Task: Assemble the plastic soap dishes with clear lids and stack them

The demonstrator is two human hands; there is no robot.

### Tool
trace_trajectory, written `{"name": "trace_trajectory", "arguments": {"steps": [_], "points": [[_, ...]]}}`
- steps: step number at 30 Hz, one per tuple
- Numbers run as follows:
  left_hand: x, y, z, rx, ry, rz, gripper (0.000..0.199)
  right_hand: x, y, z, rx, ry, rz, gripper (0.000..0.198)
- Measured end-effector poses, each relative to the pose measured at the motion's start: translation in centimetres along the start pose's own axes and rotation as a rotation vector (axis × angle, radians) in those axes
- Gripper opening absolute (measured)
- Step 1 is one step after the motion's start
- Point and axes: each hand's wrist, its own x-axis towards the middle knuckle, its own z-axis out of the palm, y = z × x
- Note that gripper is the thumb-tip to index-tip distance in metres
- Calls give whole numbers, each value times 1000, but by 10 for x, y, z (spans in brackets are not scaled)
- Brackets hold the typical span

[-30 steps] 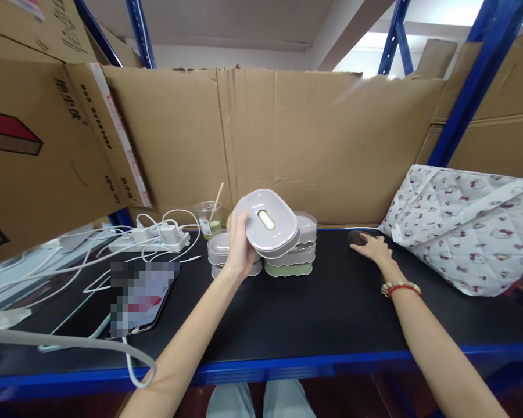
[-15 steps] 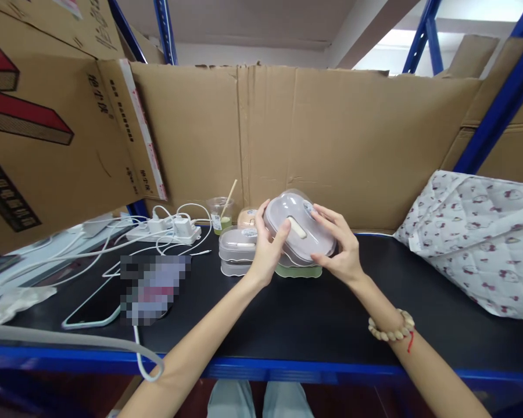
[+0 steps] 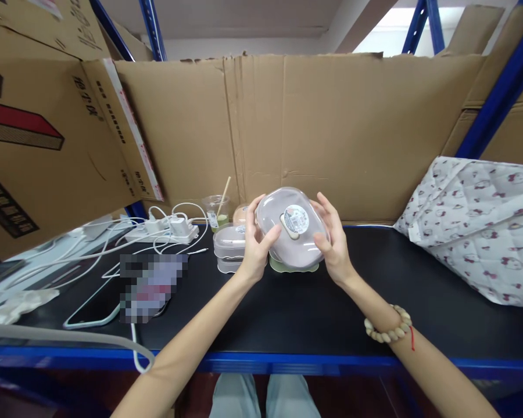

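Observation:
Between my two hands is a pale mauve lidded container [image 3: 274,209], tilted with its clear domed lid towards me. A round sticker with print and a cream oblong piece show on the lid. My left hand [image 3: 257,249] grips its left edge, thumb on the lid. My right hand [image 3: 337,249] holds the right edge with its thumb on the front and fingers behind. Just below and behind it, a green scalloped container [image 3: 283,267] is mostly hidden. To the left stand stacked mauve containers [image 3: 229,251], and a peach container [image 3: 240,215] sits behind them.
A clear plastic cup [image 3: 220,219] with a straw stands behind the containers. Further left are a power strip [image 3: 135,235] with white cables, a phone [image 3: 96,310] and a blurred-out item [image 3: 157,290]. A patterned quilted bag [image 3: 483,238] lies right. Cardboard [image 3: 331,133] walls the back.
My hands have turned the mauve container so its lid faces me more squarely. The right hand has shifted its grip, and the sticker now shows near the middle. The view has shifted slightly.

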Motion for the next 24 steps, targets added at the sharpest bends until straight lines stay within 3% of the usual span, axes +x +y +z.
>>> {"name": "trace_trajectory", "arguments": {"steps": [4,10,19,24], "points": [[2,2,-2,4,-41,2,56,4,-1,-1,133,-73,183,69],[6,8,-4,79,52,28,44,6,-4,1,194,-116,229,69],[10,10,-11,142,33,59,47,9,0,-13,104,-208,79,76],[9,21,-9,285,-96,104,64,13,-5,-27,16,-245,-29,74]]}}
